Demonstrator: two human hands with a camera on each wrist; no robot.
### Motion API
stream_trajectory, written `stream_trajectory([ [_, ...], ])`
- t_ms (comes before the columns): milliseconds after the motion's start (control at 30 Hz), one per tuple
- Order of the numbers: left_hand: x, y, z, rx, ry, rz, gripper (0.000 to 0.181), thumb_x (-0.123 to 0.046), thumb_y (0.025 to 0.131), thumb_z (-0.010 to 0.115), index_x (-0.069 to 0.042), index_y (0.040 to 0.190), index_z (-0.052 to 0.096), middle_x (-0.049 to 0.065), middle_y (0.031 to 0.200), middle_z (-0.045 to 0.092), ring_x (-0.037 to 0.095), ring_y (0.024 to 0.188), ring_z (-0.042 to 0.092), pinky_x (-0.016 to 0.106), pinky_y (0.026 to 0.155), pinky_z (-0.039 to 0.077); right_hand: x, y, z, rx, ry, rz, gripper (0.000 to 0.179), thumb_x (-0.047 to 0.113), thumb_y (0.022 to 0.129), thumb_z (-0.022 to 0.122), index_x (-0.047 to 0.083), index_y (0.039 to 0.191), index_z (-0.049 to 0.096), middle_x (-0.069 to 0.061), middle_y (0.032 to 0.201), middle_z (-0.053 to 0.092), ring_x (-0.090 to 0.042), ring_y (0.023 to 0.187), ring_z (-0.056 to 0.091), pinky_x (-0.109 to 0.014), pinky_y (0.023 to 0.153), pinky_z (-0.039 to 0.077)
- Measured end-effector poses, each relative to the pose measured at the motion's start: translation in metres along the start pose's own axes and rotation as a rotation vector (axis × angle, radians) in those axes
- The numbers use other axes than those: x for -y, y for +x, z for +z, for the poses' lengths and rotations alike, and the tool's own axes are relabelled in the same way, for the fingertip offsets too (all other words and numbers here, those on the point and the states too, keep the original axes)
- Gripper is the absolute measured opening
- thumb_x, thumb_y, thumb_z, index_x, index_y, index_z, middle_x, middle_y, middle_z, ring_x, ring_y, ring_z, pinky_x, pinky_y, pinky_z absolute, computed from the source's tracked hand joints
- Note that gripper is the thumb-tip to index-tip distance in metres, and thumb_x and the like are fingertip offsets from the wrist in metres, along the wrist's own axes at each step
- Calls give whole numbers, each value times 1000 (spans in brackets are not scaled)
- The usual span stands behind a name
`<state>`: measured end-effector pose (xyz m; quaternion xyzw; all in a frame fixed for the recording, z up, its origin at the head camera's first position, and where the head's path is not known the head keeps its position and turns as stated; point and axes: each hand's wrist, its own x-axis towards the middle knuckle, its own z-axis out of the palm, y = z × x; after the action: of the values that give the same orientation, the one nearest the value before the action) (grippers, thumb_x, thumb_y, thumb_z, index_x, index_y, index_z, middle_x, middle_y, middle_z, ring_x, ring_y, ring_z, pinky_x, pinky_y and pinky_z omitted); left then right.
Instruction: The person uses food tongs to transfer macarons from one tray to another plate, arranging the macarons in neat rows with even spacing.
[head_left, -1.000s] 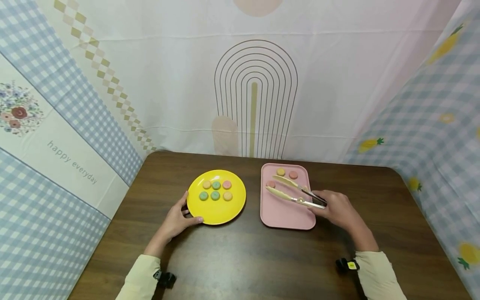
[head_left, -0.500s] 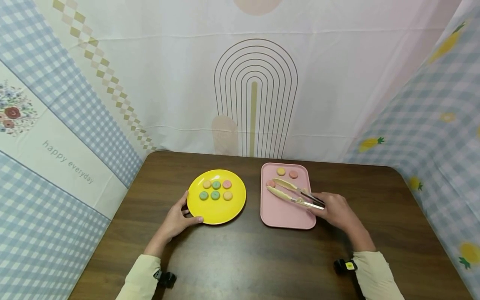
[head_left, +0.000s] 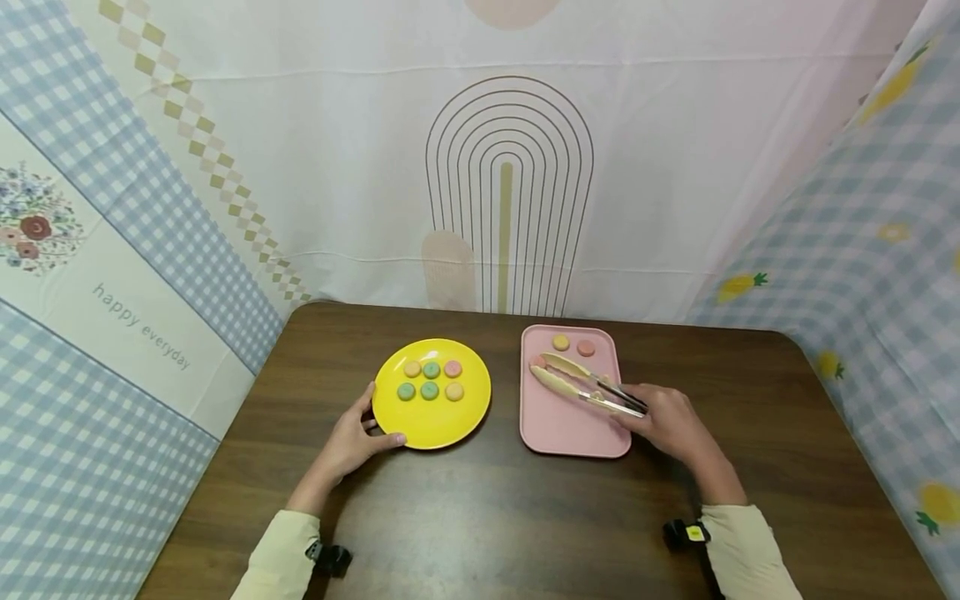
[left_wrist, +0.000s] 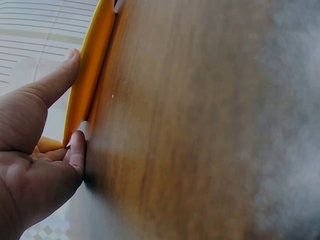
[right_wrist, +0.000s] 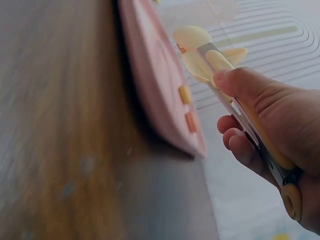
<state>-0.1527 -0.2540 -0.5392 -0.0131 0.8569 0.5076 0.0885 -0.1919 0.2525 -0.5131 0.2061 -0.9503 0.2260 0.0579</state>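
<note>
My left hand (head_left: 356, 440) holds the rim of a round yellow plate (head_left: 437, 427); in the left wrist view the thumb lies on the rim and the fingertips curl at its underside. Several small green, yellow and pink macarons sit on the plate in two rows. My right hand (head_left: 667, 423) grips metal tongs (head_left: 557, 383) with cream tips above a pink rectangular tray (head_left: 562, 437). The tips are close around a pink macaron (head_left: 537, 361), partly hidden by them; in the right wrist view a bit of pink shows beside the tips.
A yellow macaron (head_left: 561, 342) and another pink macaron (head_left: 586, 347) lie at the tray's far end. Plate and tray stand apart on a dark wooden table (head_left: 480, 517). Patterned cloths hang behind and at both sides.
The tong tips have drawn closer together around the pink macaron at the tray's left side, and the right hand has shifted slightly left. My left hand and the plate look unmoved.
</note>
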Motion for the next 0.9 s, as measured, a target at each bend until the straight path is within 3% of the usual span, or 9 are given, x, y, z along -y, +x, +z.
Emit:
stream_trajectory([
  [267,1,0,-1,-4,2,3,116,-28,83,88,-1,163,9,27,159,34,39,135,52,46,107,49,26,21,-4,-76,32,-124,35,25,82,87,3,109,77,2,75,62,-10,64,49,-30,57,43],
  [467,2,0,-1,-1,5,11,117,-29,83,88,0,163,8,28,158,36,40,136,51,47,108,48,52,42,3,-126,59,-248,30,21,80,89,6,103,78,1,72,63,-7,62,46,-27,55,43],
  [900,3,3,1,1,-13,9,116,-26,82,88,-1,163,9,26,159,35,39,136,51,46,107,49,113,59,32,17,129,-310,35,23,84,86,6,114,77,-3,88,73,-10,72,58,-28,64,53],
])
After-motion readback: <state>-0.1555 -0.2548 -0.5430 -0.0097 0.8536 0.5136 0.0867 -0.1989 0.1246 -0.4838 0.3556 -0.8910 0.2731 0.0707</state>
